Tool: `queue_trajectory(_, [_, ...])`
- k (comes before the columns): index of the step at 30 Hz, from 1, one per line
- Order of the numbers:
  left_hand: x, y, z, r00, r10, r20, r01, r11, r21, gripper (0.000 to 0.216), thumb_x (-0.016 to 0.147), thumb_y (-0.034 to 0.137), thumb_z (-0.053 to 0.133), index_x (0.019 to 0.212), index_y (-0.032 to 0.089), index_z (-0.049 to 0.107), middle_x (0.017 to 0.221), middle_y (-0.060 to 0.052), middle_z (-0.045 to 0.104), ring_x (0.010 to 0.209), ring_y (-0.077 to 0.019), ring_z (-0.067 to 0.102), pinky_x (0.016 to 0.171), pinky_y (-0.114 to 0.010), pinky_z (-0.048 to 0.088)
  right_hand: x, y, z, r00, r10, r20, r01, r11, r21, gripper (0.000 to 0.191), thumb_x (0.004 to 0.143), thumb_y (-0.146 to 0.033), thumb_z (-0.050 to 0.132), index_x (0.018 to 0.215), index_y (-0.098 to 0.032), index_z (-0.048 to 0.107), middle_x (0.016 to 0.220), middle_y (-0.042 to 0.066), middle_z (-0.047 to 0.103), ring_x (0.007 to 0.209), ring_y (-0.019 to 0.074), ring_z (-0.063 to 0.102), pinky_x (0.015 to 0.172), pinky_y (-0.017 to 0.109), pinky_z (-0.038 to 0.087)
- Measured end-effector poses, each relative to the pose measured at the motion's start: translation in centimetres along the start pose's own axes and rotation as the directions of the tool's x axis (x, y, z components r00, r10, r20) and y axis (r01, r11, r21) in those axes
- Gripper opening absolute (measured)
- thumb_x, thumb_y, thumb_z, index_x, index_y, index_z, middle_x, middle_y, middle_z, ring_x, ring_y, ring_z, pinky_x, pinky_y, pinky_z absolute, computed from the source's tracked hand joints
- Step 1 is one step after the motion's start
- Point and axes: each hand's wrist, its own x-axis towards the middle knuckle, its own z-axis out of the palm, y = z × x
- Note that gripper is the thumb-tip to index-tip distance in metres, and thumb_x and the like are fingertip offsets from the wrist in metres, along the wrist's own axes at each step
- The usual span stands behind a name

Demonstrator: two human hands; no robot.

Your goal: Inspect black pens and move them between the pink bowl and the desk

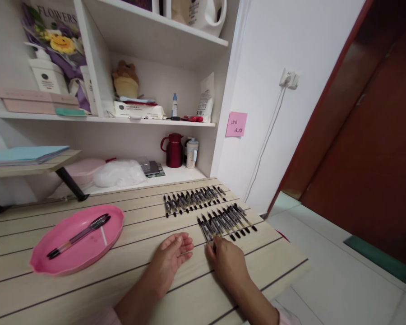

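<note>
My right hand is closed at the left end of the front row of pens, its fingers around the lower end of a black pen. That pen's end is hidden under my fingers. Beside it on the left, my left hand rests near the tabletop, fingers loosely curled and apart, holding nothing. Behind the front row lies a second row of black pens, set side by side. A pink tray stands to the left with a few black-capped pens and a thin white stick in it.
The striped wooden table meets a white shelf unit at the back. A red jug, a pale cup and a white plastic bag stand there. At left is a small raised stand. The table's right edge drops to tiled floor.
</note>
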Motion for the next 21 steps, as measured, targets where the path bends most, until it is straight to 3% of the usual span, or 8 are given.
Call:
queue_trajectory(13, [0.2, -0.1, -0.1, 1.0, 0.003, 0.001, -0.003, 1.0, 0.012, 0.025, 0.067, 0.029, 0.069, 0.088, 0.015, 0.064, 0.086, -0.01, 0.067, 0.08, -0.0191, 0.063, 0.081, -0.036, 0.044, -0.6, 0.5, 0.1, 1.0, 0.002, 0.001, -0.002, 1.0, 0.032, 0.023, 0.084, -0.036, 0.046, 0.073, -0.018, 0.056, 0.07, 0.005, 0.066, 0.063, 0.0172, 0.061, 0.053, 0.025, 0.029])
queue_trajectory(21, [0.1, -0.1, 0.0, 1.0, 0.0, -0.003, 0.0, 1.0, 0.022, 0.023, 0.068, 0.028, 0.069, 0.087, 0.015, 0.064, 0.085, -0.01, 0.067, 0.08, -0.0186, 0.063, 0.08, -0.034, 0.045, -0.7, 1.2, -0.2, 1.0, -0.005, -0.029, 0.007, 0.998, 0.066, 0.015, 0.087, -0.025, 0.039, 0.082, -0.019, 0.053, 0.07, 0.003, 0.065, 0.062, 0.0152, 0.06, 0.051, 0.024, 0.026])
